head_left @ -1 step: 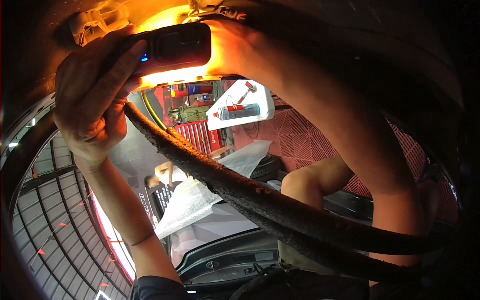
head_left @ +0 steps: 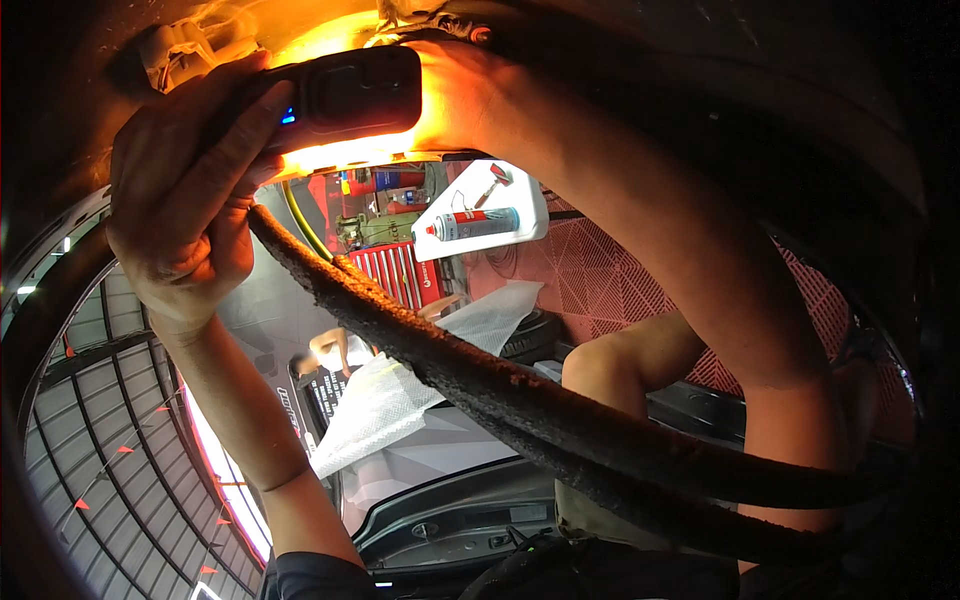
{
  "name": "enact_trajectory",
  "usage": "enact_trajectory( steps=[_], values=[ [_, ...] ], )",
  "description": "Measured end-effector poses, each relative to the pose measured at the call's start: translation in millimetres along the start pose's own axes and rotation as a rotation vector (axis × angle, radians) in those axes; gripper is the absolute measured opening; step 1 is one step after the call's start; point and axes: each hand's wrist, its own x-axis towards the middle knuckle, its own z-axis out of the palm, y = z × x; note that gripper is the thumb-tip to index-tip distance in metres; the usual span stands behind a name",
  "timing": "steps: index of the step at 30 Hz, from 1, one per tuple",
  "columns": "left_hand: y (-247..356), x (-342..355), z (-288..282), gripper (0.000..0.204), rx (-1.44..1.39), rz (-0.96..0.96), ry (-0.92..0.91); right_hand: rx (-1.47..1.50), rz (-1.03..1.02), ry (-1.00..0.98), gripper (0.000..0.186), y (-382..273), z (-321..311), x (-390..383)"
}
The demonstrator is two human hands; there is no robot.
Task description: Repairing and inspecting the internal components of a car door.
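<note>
My left hand [head_left: 185, 185] is closed round a black hand-held work light [head_left: 360, 90] with small blue indicator lights. The light glows orange-yellow onto the dark surface beyond it. From the lower right my right forearm [head_left: 620, 190] arches up, its wrist just beside the far end of the light. Behind the light and in the glare, my right fingers are hidden. Near the wrist are a connector and wiring [head_left: 400, 20] on the dark surface. Left of it, above my left hand, is a plastic-looking bracket or connector [head_left: 195, 50].
A rough dark double rim [head_left: 420, 350] crosses between my arms. Beyond it are a white tray [head_left: 530, 195] with a spray can [head_left: 480, 222] and a red-handled tool, a red tool chest [head_left: 400, 275], translucent sheeting [head_left: 480, 320], and another person [head_left: 330, 350].
My hands and the work light stay in place. The other person in the background has shifted slightly.
</note>
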Motion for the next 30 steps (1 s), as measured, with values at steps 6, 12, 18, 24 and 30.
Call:
enact_trajectory(
  steps=[6, 12, 18, 24, 30],
  values=[
    [3, 2, -2, 0.038, -0.008, -0.004, -0.003, 0.105, -0.204, 0.101, 0.056, 48, 51, 16],
    [-3, 1, 5, 0.039, 0.000, 0.025, 0.158, 0.368, 0.076, 0.106, 0.055, 6, 2, -2],
    [-6, -7, 5, 0.038, -0.048, -0.014, 0.115, 0.095, 0.102, 0.331, 0.019, 20, 15, -13],
    [-2, -11, 6, 0.037, -0.088, -0.114, 0.160, -0.043, 0.158, 0.045, 0.016, 2, -34, -13],
    [-1, -9, 12, 0.036, -0.116, -0.127, 0.206, 0.051, 0.051, 0.218, 0.014, 22, -10, -3]
  ],
)
